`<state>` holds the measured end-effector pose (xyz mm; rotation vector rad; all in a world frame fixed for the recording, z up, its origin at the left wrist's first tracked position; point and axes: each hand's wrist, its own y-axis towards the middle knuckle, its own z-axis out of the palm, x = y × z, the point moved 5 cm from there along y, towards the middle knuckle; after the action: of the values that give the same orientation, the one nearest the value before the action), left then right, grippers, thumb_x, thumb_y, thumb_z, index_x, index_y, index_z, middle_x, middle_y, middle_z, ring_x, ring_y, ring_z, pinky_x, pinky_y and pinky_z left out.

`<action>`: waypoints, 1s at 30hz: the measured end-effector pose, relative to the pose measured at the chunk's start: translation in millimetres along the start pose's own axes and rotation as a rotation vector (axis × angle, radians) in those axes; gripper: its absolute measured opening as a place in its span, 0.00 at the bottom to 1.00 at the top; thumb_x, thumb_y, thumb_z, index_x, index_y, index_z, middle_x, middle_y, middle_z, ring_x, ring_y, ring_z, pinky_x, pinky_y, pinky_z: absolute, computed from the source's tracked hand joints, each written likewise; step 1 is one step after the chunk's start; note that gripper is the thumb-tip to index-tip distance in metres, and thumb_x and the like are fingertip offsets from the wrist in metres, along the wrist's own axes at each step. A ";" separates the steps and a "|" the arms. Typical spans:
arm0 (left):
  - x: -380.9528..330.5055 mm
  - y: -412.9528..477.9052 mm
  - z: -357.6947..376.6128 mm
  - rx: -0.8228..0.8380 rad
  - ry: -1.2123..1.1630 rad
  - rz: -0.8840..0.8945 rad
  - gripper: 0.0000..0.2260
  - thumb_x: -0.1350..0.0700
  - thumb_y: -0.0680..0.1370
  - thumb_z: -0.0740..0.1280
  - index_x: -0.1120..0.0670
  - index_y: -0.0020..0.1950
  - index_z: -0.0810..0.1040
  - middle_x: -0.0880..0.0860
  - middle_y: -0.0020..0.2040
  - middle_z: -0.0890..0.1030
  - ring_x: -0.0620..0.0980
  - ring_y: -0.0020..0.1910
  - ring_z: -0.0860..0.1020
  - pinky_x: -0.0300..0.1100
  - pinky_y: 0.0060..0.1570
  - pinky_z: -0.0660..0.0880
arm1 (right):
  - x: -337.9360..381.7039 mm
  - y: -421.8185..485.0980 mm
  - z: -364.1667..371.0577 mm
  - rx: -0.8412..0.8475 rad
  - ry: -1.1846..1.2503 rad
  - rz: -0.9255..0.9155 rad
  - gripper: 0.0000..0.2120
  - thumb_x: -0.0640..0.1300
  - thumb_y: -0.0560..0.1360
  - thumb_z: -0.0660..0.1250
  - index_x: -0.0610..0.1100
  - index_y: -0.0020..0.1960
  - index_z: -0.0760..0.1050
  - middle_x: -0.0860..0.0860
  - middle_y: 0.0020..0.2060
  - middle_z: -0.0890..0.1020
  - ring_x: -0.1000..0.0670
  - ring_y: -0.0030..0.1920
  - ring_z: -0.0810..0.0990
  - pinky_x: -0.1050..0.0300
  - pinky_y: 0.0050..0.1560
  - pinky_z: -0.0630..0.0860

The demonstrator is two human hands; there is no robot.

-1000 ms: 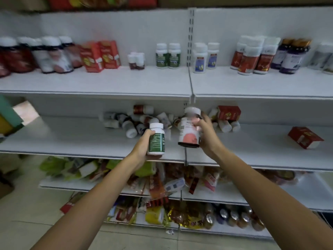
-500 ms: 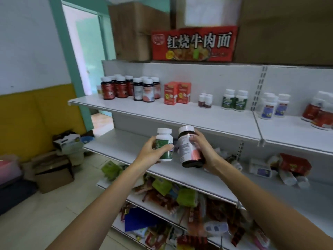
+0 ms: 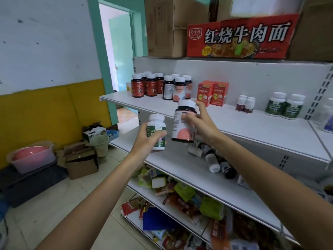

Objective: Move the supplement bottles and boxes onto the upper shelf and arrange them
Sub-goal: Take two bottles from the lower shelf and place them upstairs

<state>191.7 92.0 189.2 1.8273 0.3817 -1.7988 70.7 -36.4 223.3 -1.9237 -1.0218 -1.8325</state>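
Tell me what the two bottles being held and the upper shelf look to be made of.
Green-label bottle in the left hand: opaque white plastic, probably; smooth white cap.
Dark bottle in the right hand: dark shiny plastic or glass, cannot tell which; white cap.
Upper shelf: white painted metal, likely, given its thin folded edge.

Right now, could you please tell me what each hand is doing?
Left hand: closed around the green-label white bottle.
Right hand: closed around the dark bottle with the pink label.
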 end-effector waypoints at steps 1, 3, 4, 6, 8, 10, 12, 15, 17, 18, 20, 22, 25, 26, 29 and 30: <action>-0.6 9.7 -0.9 -0.016 0.093 0.047 0.17 0.60 0.73 0.70 0.54 0.59 0.68 0.55 0.46 0.77 0.49 0.40 0.78 0.33 0.32 0.76 | 1.6 11.2 -0.8 -0.005 -0.032 -0.023 0.22 0.42 0.76 0.65 0.53 0.64 0.60 0.43 0.53 0.76 0.44 0.51 0.80 0.49 0.46 0.80; -3.3 33.6 -1.4 -0.047 0.260 0.123 0.21 0.60 0.69 0.74 0.54 0.58 0.68 0.52 0.44 0.78 0.48 0.41 0.77 0.30 0.32 0.74 | 5.6 37.5 -4.6 -0.044 -0.069 -0.077 0.21 0.44 0.75 0.67 0.55 0.62 0.61 0.47 0.52 0.77 0.46 0.53 0.79 0.49 0.48 0.80; -5.6 46.6 -0.9 -0.052 0.304 0.146 0.22 0.59 0.69 0.75 0.54 0.57 0.69 0.50 0.44 0.78 0.47 0.41 0.77 0.29 0.32 0.74 | 6.5 52.0 -6.7 -0.069 -0.073 -0.095 0.22 0.44 0.75 0.67 0.55 0.62 0.61 0.49 0.52 0.77 0.47 0.54 0.79 0.47 0.51 0.80; -7.5 74.7 -2.9 -0.062 0.327 0.163 0.21 0.59 0.69 0.75 0.54 0.56 0.69 0.49 0.43 0.78 0.47 0.42 0.77 0.31 0.35 0.75 | 5.1 81.0 -9.2 -0.110 -0.076 -0.125 0.23 0.44 0.74 0.68 0.54 0.64 0.61 0.53 0.51 0.76 0.50 0.54 0.78 0.45 0.55 0.78; -6.2 99.6 -8.9 -0.084 0.294 0.159 0.19 0.58 0.69 0.75 0.53 0.55 0.70 0.51 0.43 0.78 0.48 0.42 0.77 0.34 0.37 0.76 | 1.0 107.9 -7.3 -0.130 -0.111 -0.156 0.26 0.45 0.73 0.69 0.54 0.67 0.62 0.54 0.52 0.77 0.51 0.54 0.77 0.44 0.57 0.77; -2.5 119.5 -17.4 -0.102 0.290 0.163 0.19 0.57 0.69 0.75 0.50 0.54 0.70 0.50 0.44 0.78 0.46 0.42 0.77 0.33 0.35 0.75 | -5.6 130.6 -1.7 -0.138 -0.146 -0.171 0.29 0.44 0.73 0.70 0.54 0.69 0.61 0.52 0.55 0.78 0.51 0.55 0.77 0.45 0.59 0.76; 2.8 137.0 -27.5 -0.096 0.296 0.147 0.18 0.56 0.69 0.75 0.48 0.53 0.71 0.49 0.45 0.79 0.45 0.43 0.78 0.35 0.37 0.75 | -15.1 149.2 7.0 -0.123 -0.161 -0.178 0.31 0.42 0.72 0.71 0.55 0.69 0.61 0.49 0.58 0.78 0.49 0.57 0.78 0.46 0.60 0.76; 9.2 166.8 -43.8 -0.080 0.244 0.124 0.17 0.56 0.69 0.74 0.48 0.54 0.72 0.47 0.44 0.79 0.45 0.44 0.78 0.35 0.38 0.75 | -25.2 174.1 22.2 -0.107 -0.200 -0.196 0.37 0.40 0.70 0.73 0.54 0.72 0.57 0.50 0.63 0.74 0.51 0.61 0.74 0.54 0.62 0.73; 14.0 188.1 -54.3 -0.076 0.196 0.124 0.18 0.57 0.70 0.73 0.49 0.55 0.71 0.48 0.44 0.78 0.45 0.43 0.77 0.32 0.35 0.75 | -31.0 191.5 29.6 -0.108 -0.214 -0.195 0.39 0.41 0.69 0.74 0.54 0.73 0.56 0.52 0.65 0.72 0.53 0.62 0.73 0.58 0.62 0.72; 17.3 198.8 -58.5 -0.063 0.184 0.125 0.18 0.58 0.70 0.73 0.49 0.56 0.71 0.48 0.44 0.78 0.45 0.43 0.77 0.31 0.34 0.74 | -34.8 200.5 32.0 -0.117 -0.224 -0.189 0.39 0.42 0.69 0.74 0.55 0.73 0.57 0.52 0.65 0.72 0.52 0.63 0.73 0.56 0.63 0.72; 22.9 217.6 -66.8 -0.017 0.175 0.120 0.19 0.58 0.69 0.74 0.49 0.56 0.71 0.48 0.44 0.78 0.45 0.43 0.77 0.32 0.36 0.75 | -39.7 216.2 37.1 -0.149 -0.253 -0.182 0.39 0.45 0.68 0.75 0.58 0.71 0.58 0.51 0.66 0.72 0.51 0.64 0.74 0.49 0.65 0.71; 27.8 234.3 -78.7 0.037 0.204 0.113 0.19 0.58 0.69 0.75 0.49 0.55 0.71 0.48 0.44 0.79 0.46 0.43 0.77 0.34 0.37 0.75 | -42.2 231.4 43.0 -0.199 -0.296 -0.176 0.40 0.45 0.68 0.76 0.57 0.72 0.57 0.51 0.66 0.72 0.50 0.64 0.74 0.48 0.66 0.70; 30.9 257.0 -98.4 0.106 0.256 0.122 0.20 0.57 0.69 0.75 0.50 0.56 0.71 0.48 0.45 0.79 0.46 0.44 0.77 0.36 0.39 0.74 | -44.3 247.3 45.9 -0.337 -0.365 -0.125 0.40 0.41 0.69 0.75 0.48 0.73 0.56 0.52 0.63 0.73 0.53 0.61 0.74 0.60 0.61 0.71; 31.6 263.6 -103.6 0.124 0.248 0.118 0.20 0.58 0.68 0.75 0.50 0.56 0.71 0.48 0.45 0.79 0.47 0.44 0.77 0.37 0.41 0.74 | -44.2 250.4 47.3 -0.376 -0.391 -0.112 0.38 0.40 0.69 0.74 0.45 0.72 0.58 0.53 0.60 0.73 0.54 0.58 0.73 0.67 0.55 0.71; 32.6 276.8 -111.7 0.192 0.245 0.128 0.23 0.57 0.67 0.77 0.49 0.56 0.70 0.48 0.44 0.78 0.47 0.43 0.78 0.38 0.42 0.77 | -46.9 259.2 50.8 -0.477 -0.496 -0.088 0.31 0.42 0.69 0.74 0.41 0.66 0.63 0.51 0.54 0.75 0.54 0.53 0.74 0.77 0.42 0.69; 34.1 277.7 -112.2 0.219 0.264 0.141 0.25 0.57 0.66 0.77 0.48 0.57 0.69 0.47 0.44 0.78 0.46 0.42 0.77 0.37 0.41 0.76 | -49.2 261.1 51.2 -0.498 -0.543 -0.078 0.30 0.44 0.70 0.74 0.41 0.65 0.63 0.50 0.55 0.75 0.53 0.53 0.75 0.74 0.44 0.70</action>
<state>441.0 -77.0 200.8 2.1952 0.1505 -1.5583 284.9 -201.3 235.5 -2.8227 -0.8338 -1.7619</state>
